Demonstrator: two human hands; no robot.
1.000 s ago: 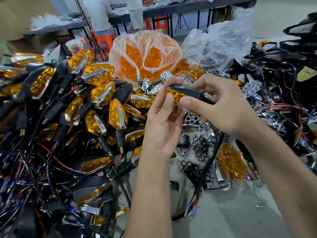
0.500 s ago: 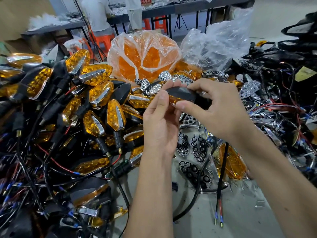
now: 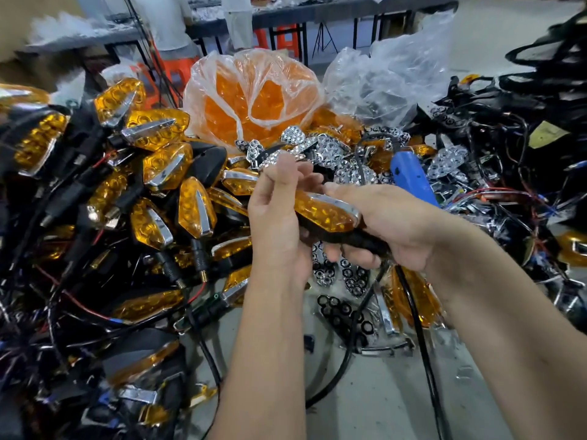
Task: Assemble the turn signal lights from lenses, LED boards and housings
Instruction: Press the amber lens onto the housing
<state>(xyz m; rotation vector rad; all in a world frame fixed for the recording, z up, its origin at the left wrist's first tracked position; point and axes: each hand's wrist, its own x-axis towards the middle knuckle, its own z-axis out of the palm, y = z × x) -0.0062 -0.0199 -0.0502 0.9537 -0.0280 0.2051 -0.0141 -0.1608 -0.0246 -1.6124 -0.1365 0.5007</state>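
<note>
Head view, amber turn signal (image 3: pixel 324 214), chrome trim, hands (image 3: pixel 394 227)

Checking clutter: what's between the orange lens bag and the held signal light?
Head view: a heap of chrome reflectors lies between the lens bag and the signal light.

A blue tool (image 3: pixel 413 182) lies among the clutter. Behind it and to its left stand orange stools (image 3: pixel 279 39) under a long grey tabletop (image 3: pixel 349 11), where two people (image 3: pixel 171 23) stand.
</note>
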